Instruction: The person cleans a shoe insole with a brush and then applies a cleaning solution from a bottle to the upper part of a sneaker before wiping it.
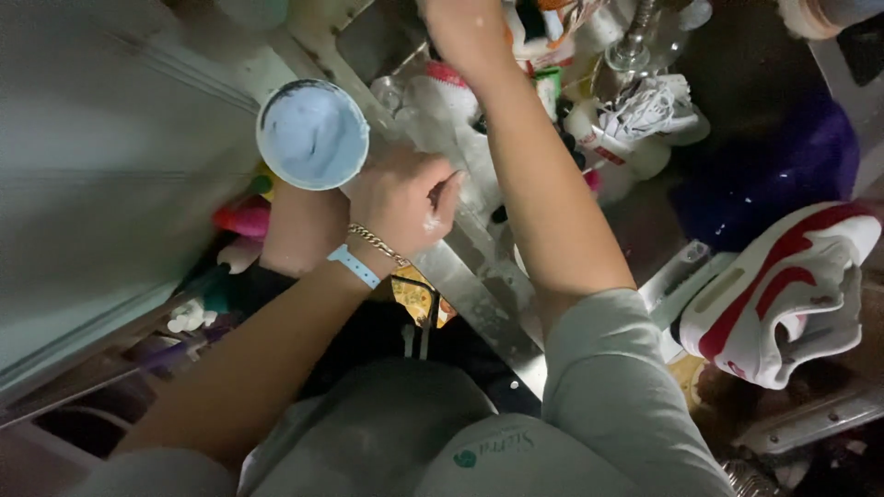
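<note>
Head view looks straight down at a metal sink (479,294) crowded with shoes and suds. The left hand (401,198) is curled closed near the sink's front edge, soapy, with something small and thin sticking out between the fingers; it may be a brush handle, but I cannot tell for sure. Just beside that hand, to its left, stands a round white tub (313,133) holding a pale bluish paste or powder, its top open. A light blue wristband (354,267) and a gold chain bracelet (378,244) sit on the left wrist.

The right hand (465,32) reaches further into the sink, near the top edge of the picture, and is partly cut off, so how far it is open and what it grips cannot be made out. Below and around it lie white sneakers in the suds (442,110), one with loose white laces (649,106) near the tap (631,41). A white and red sneaker (783,290) rests well apart on the right, outside the basin.

By my judgement the work in hand is scrubbing a shoe in the sink, with the left hand close to the cleaning tub. A next move would call for a steady hold on the wet shoe and care not to knock the open tub off the sink's edge.
</note>
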